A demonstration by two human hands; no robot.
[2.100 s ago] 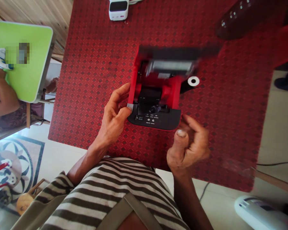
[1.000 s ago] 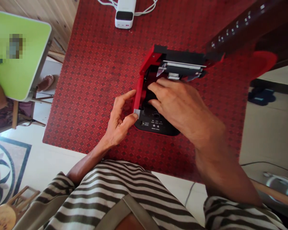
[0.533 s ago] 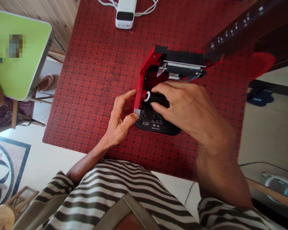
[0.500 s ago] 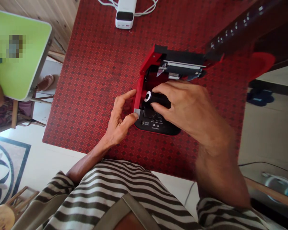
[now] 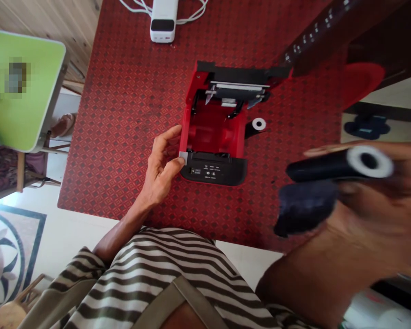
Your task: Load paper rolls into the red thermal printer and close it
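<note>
A red-and-black label printer point(image 5: 214, 169) stands with its lid point(image 5: 239, 77) raised, and its red inner bay is bare. My left hand point(image 5: 162, 167) grips its left side, the thumb on a grey corner piece and the fingers along the outer wall. Off to the right, blurred by motion, my right hand point(image 5: 373, 219) holds a black roll point(image 5: 322, 167) with a white ring at its end. A dark loose flap point(image 5: 304, 205) hangs below that roll; whether it belongs to it I cannot tell. Another black roll point(image 5: 253, 128), white-ended, sits against the printer's right side.
A white power bank point(image 5: 163, 27) with white cables lies at the far side of the red patterned table point(image 5: 123, 100). Something dark and shiny point(image 5: 315, 36) is at the back right. A green table point(image 5: 30, 114) with a person beside it is at the left.
My right hand has lifted the black roll out of the printer's bay and carried it right, towards me. The other roll, hidden before, now shows. My left hand keeps its hold.
</note>
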